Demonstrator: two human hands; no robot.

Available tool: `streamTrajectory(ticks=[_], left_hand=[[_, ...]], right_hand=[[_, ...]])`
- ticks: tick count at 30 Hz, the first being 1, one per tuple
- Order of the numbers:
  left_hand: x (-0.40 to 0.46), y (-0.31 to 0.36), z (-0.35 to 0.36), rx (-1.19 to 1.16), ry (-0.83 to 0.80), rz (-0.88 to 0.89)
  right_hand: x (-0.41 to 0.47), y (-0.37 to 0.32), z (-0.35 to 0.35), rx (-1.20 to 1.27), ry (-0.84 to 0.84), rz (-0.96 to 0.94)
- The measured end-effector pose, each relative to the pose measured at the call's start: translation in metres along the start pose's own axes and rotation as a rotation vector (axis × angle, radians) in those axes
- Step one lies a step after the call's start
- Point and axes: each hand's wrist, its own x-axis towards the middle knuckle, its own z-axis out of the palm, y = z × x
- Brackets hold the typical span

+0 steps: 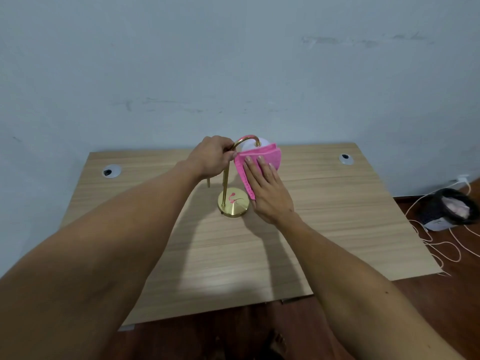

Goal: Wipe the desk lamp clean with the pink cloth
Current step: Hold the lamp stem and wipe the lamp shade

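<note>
A brass desk lamp with a round base, a thin stem and a curved neck stands near the middle of the wooden desk. Its white globe shade is mostly hidden behind the pink cloth. My left hand grips the top of the stem where the neck begins to curve. My right hand presses the folded pink cloth flat against the front of the shade, fingers straight and pointing up.
Two round cable holes, one on the left and one on the right, sit at the desk's back corners. A blue wall rises right behind the desk. On the floor to the right lie a dark bag and loose white cords.
</note>
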Motion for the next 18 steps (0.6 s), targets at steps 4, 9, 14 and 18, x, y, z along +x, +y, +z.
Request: streamTrajectory(ticks=[4, 9, 14, 18], left_hand=[[0.001, 0.001, -0.002, -0.002, -0.011, 0.006], [0.002, -0.001, -0.002, 0.006, -0.026, -0.003], [0.000, 0.000, -0.005, 0.008, -0.033, 0.015], [0.000, -0.001, -0.004, 0.023, -0.038, 0.030]], right_hand=[[0.029, 0.008, -0.008, -0.013, 0.022, -0.012], [0.001, 0.009, 0.004, -0.033, 0.020, -0.053], [0.020, 0.017, -0.005, -0.067, 0.009, -0.090], [0.037, 0.014, -0.014, -0.051, 0.007, -0.062]])
